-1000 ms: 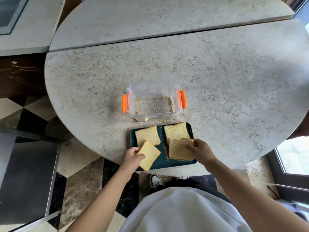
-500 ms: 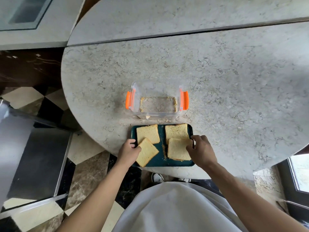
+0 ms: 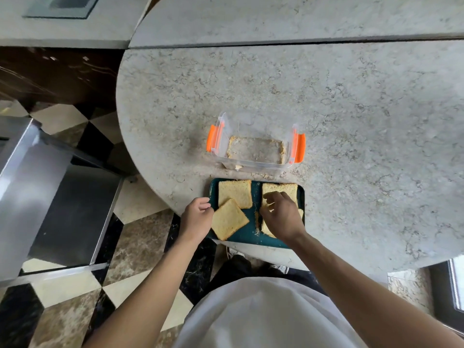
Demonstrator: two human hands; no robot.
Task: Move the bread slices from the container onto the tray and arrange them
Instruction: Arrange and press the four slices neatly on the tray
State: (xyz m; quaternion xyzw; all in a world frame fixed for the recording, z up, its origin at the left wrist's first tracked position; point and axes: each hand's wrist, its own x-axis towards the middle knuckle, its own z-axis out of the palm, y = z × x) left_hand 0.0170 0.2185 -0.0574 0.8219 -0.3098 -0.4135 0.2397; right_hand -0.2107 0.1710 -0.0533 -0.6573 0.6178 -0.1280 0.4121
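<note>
A dark teal tray (image 3: 252,236) sits at the near edge of the round stone table and carries several bread slices. One slice (image 3: 234,192) lies flat at the back left. A tilted slice (image 3: 229,219) overlaps its near corner; my left hand (image 3: 197,218) has curled fingers at this slice's left corner, by the tray's rim. Another slice (image 3: 281,188) lies at the back right. My right hand (image 3: 281,217) covers the front right slice (image 3: 266,229), with its fingers curled over the far edge. Behind the tray, the clear container (image 3: 253,165) with orange latches holds only crumbs.
The stone table (image 3: 351,121) spreads wide behind and to the right of the container. A second stone surface (image 3: 276,18) adjoins it at the back. To the left, below the table edge, are a checkered floor and a metal cabinet (image 3: 37,184).
My right hand has moved from the right edge of the front right slice to over it. The tilted slice now lies flatter on the tray. The camera view has shifted.
</note>
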